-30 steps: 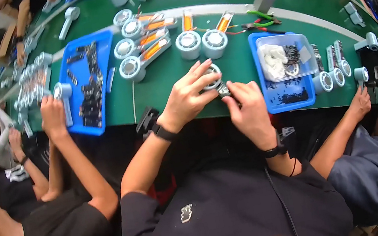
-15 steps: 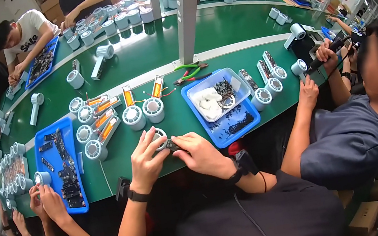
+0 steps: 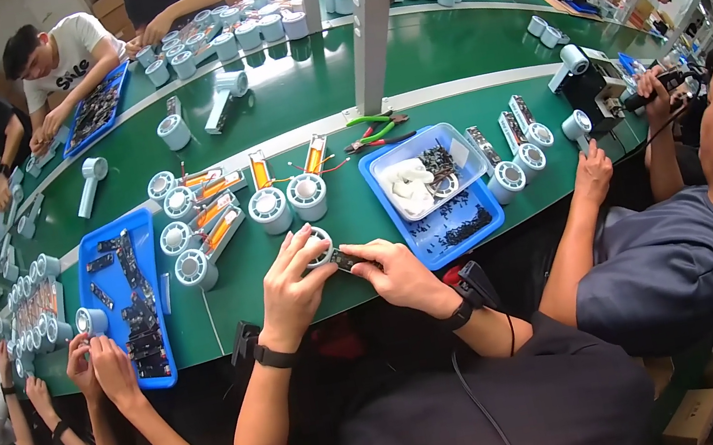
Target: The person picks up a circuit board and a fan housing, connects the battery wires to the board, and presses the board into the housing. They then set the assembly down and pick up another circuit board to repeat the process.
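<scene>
Just past the front edge of the green table, my left hand (image 3: 293, 281) is closed around a light-blue handheld fan (image 3: 319, 242), its round grille showing past my fingers. A dark circuit board (image 3: 345, 260) shows on the fan's handle, between my two hands. Fingers and thumb of my right hand (image 3: 396, 273) pinch the handle end at the board. My palms hide most of the handle.
A blue tray (image 3: 448, 256) with a clear tub (image 3: 460, 145) of white wadding and black parts lies right, green-handled cutters (image 3: 381, 123) behind it. Several fans with orange-lined handles (image 3: 260, 171) stand ahead. Another blue tray (image 3: 156, 305) holds boards left; co-workers sit either side.
The whole view has shifted, so the table sits further right. My right fingers have drawn back along the handle, showing more of the board. The right-hand co-worker's black tool has moved off the fan there.
</scene>
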Available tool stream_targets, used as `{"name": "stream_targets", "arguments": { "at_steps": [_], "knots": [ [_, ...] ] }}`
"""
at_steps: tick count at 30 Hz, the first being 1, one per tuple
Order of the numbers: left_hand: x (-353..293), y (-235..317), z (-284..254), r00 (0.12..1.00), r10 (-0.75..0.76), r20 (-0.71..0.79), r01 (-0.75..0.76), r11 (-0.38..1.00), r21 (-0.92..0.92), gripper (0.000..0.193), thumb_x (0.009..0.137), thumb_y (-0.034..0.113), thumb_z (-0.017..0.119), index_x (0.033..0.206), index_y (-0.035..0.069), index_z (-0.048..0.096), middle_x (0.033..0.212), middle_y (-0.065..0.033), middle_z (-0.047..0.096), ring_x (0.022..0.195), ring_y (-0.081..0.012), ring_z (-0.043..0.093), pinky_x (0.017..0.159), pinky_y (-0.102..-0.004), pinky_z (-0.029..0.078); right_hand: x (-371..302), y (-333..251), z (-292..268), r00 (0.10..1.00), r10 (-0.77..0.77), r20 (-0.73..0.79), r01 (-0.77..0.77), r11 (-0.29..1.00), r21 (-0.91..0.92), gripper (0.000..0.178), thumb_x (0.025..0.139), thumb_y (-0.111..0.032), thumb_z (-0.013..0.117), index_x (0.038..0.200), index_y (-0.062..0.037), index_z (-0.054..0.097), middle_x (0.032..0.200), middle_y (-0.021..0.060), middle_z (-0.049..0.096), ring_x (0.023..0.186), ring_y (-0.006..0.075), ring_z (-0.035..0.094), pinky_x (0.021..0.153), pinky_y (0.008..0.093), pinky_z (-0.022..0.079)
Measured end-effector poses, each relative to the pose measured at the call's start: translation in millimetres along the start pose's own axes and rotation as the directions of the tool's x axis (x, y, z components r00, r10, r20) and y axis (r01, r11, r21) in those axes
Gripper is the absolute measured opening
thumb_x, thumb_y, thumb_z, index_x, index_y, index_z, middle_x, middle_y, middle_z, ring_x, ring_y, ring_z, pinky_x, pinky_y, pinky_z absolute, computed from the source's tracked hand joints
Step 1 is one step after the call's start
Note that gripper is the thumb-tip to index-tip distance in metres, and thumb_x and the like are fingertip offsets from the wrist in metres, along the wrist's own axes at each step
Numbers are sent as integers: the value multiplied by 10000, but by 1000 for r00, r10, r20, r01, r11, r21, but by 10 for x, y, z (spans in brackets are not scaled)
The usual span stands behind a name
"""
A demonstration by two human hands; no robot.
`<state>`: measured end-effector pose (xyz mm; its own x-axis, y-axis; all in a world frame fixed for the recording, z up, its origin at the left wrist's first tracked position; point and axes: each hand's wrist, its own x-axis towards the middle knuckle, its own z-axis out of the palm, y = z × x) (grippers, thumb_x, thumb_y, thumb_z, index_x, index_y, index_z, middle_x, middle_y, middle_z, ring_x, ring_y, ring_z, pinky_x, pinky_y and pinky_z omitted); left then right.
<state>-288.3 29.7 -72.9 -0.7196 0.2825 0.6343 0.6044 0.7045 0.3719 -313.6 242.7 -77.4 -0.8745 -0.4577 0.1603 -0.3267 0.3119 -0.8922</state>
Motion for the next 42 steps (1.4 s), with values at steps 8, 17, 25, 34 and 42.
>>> {"name": "stream_targets", "arguments": {
  "at_steps": [8, 17, 25, 34, 42],
  "knots": [
    [-35, -73, 29, 1000, -9, -11, 9, 1000, -19, 106, 794, 52, 727, 888, 98, 748, 1230, -62, 679, 1328, -335, 592, 1104, -547, 491, 3, 42, 65, 1000, -4, 16, 4, 999, 47, 352, 946, -36, 686, 1297, -16, 689, 1060, 181, 709, 905, 267, 689, 810, 341, 538],
    [59, -41, 5, 999, -30, 16, 30, 999, 19, 101, 759, 66, 755, 848, 98, 721, 1275, -70, 676, 1292, -339, 600, 1054, -523, 525, -12, 33, 29, 999, 43, 4, -44, 995, 94, 350, 899, 32, 679, 1248, 1, 691, 1146, 185, 711, 1016, 318, 683, 883, 360, 545],
    [726, -3, -622, 975, 2, 223, -30, 992, 124, 139, 693, 29, 721, 735, 102, 611, 1188, -54, 678, 1167, -359, 617, 965, -456, 553, -3, 60, 42, 968, 77, -238, 42, 888, 458, 513, 1082, -407, 514, 1242, 57, 665, 1092, 168, 705, 1028, 286, 671, 906, 373, 523],
    [1472, -3035, -1368, 831, -500, -244, 546, 651, 527, 130, 756, 220, 859, 805, 118, 794, 1012, -117, 761, 1037, -312, 686, 926, -403, 514, 20, 162, 13, 998, -16, -56, 32, 951, 307, 637, 1101, -510, 393, 1134, 65, 667, 1010, 170, 706, 934, 254, 663, 854, 360, 512],
    [1191, -2933, -1364, 956, -281, -88, 174, 295, 940, 244, 825, 410, 785, 835, 172, 837, 1107, -96, 762, 1031, -323, 682, 1030, -413, 476, -17, 144, 4, 1000, 4, -23, 2, 962, 273, 539, 1104, -431, 446, 1102, 58, 674, 982, 159, 709, 899, 249, 664, 830, 345, 512]
  ]
}}
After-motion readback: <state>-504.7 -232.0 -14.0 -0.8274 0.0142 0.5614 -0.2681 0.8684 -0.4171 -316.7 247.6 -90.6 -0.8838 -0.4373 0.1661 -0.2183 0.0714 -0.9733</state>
